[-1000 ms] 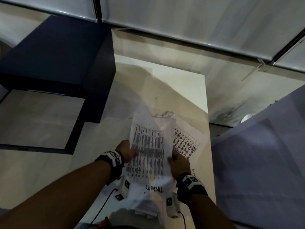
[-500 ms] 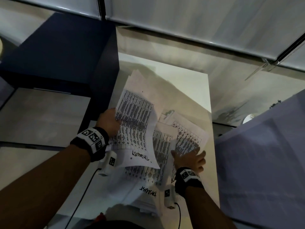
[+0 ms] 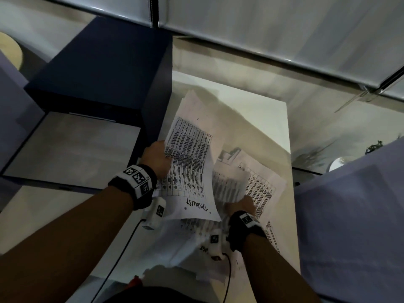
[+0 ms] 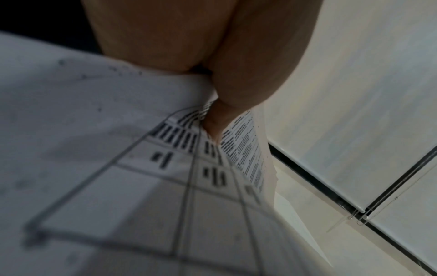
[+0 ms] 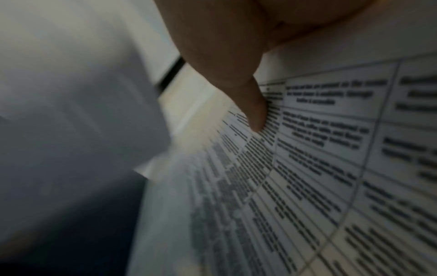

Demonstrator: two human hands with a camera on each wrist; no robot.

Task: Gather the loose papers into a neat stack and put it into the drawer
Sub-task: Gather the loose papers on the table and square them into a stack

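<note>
My left hand (image 3: pixel 156 158) grips a bundle of printed sheets (image 3: pixel 192 162) by its left edge and holds it lifted and tilted over the white table (image 3: pixel 262 119). The left wrist view shows my thumb and fingers (image 4: pixel 212 119) pinching those sheets (image 4: pixel 118 168). More loose papers (image 3: pixel 262 184) lie spread on the table to the right and near me. My right hand (image 3: pixel 241 204) rests flat on them; a straight finger (image 5: pixel 257 121) presses a printed sheet (image 5: pixel 331 168). The open drawer (image 3: pixel 72 149), with a grey bottom, sticks out of a dark blue cabinet (image 3: pixel 105 68) on the left.
A pale purple fabric surface (image 3: pixel 349 226) borders the table on the right. White blinds (image 3: pixel 262 29) run along the far wall. A round pale wooden top (image 3: pixel 8 51) shows at the far left. Thin cables (image 3: pixel 122 248) hang from my wrists.
A second ago both hands held sheets at the table's middle. My left hand has since lifted the bundle up and to the left toward the cabinet; my right hand moved right onto the lying papers.
</note>
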